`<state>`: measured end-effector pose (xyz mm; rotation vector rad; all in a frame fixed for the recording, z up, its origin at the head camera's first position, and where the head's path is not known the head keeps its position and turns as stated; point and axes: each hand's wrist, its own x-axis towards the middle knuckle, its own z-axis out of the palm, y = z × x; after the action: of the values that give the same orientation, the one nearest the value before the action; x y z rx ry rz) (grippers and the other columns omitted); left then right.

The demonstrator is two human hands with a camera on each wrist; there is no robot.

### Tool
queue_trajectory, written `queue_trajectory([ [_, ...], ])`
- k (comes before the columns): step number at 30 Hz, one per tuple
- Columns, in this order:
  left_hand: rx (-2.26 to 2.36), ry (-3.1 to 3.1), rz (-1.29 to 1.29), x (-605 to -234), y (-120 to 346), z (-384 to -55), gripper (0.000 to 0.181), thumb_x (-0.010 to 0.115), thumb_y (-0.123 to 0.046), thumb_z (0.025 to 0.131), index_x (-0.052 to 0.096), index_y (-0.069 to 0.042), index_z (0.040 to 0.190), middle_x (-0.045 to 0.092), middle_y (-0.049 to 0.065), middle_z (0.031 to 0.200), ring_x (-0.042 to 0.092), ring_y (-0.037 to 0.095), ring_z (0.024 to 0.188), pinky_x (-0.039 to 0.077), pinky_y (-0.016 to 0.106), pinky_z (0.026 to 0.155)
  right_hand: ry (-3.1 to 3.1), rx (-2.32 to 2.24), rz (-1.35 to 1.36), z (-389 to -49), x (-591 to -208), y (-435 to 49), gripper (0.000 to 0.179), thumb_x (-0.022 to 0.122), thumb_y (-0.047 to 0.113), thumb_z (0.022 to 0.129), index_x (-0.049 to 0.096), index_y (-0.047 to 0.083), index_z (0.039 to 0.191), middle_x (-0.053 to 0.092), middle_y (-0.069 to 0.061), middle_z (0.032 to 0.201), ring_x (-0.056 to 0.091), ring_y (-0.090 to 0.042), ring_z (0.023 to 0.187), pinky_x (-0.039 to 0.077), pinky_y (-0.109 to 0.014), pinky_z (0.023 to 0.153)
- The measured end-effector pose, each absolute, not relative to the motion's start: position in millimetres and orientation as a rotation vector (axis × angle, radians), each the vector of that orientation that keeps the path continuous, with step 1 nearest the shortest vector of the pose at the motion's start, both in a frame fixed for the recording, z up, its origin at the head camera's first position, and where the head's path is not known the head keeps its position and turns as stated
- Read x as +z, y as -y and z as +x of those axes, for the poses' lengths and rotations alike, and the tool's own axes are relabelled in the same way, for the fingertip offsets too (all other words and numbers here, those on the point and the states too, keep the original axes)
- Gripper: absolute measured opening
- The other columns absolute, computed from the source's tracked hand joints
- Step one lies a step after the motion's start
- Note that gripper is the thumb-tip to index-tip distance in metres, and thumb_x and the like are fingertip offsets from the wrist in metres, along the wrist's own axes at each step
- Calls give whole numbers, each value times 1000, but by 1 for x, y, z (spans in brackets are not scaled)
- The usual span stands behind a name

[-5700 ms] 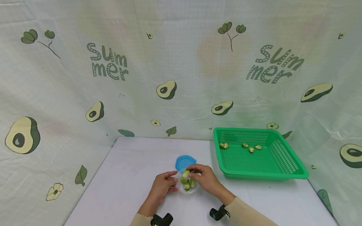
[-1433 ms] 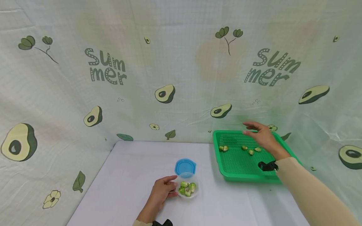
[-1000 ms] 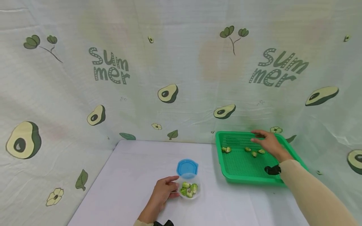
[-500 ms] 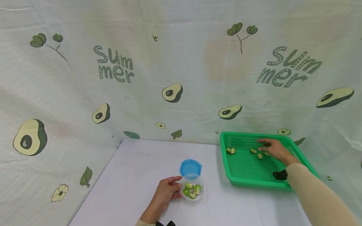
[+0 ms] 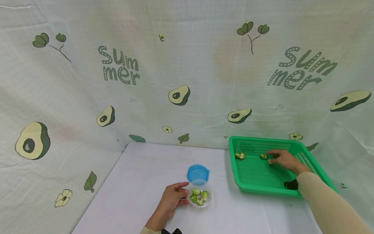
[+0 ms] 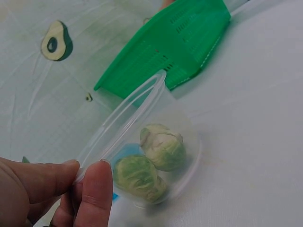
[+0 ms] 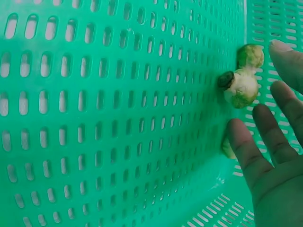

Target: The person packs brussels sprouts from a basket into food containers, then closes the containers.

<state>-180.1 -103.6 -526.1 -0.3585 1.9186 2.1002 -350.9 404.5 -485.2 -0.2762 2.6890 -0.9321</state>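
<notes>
In the head view my left hand (image 5: 172, 196) pinches the near-left rim of a clear round plastic tub (image 5: 208, 202) between thumb and fingers. Several green Brussels sprouts (image 5: 200, 201) sit in the tub. Off to the right, my right hand (image 5: 287, 160) reaches down inside a green slotted basket (image 5: 251, 182), above a few more sprouts (image 5: 263, 156). The right wrist view shows its fingers spread beside two touching sprouts (image 7: 242, 91), nothing held. Another sprout (image 7: 228, 145) is partly hidden behind a finger.
A blue lid (image 5: 196, 173) lies flat just behind the tub on the white tabletop (image 5: 152, 172). Two sprouts (image 5: 240, 156) rest at the basket's back left corner. A pale cloth with avocado prints (image 5: 201, 65) hangs behind the table.
From the tub, where it pinched a sprout, my right hand has gone right to the basket and then sunk down into it. My left hand keeps its grip on the tub.
</notes>
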Motion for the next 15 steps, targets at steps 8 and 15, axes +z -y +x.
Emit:
queue_trajectory([
  [8,2088,-1924,-365,-526,104,-181,44,73,-1,96,65,2,139,63,5,92,65,14,78,66,30,69,-2680,-916,-324,-349,-487,-400,46,69,13,100,61,-5,142,58,-35,143,49,-60,132,47,-73,104],
  [15,2078,-1937,-377,-526,103,-181,44,73,0,96,66,1,139,63,4,91,65,14,78,66,30,69,-2668,-997,-341,-345,-486,-389,46,71,11,97,63,-5,140,58,-32,144,50,-57,134,46,-72,106],
])
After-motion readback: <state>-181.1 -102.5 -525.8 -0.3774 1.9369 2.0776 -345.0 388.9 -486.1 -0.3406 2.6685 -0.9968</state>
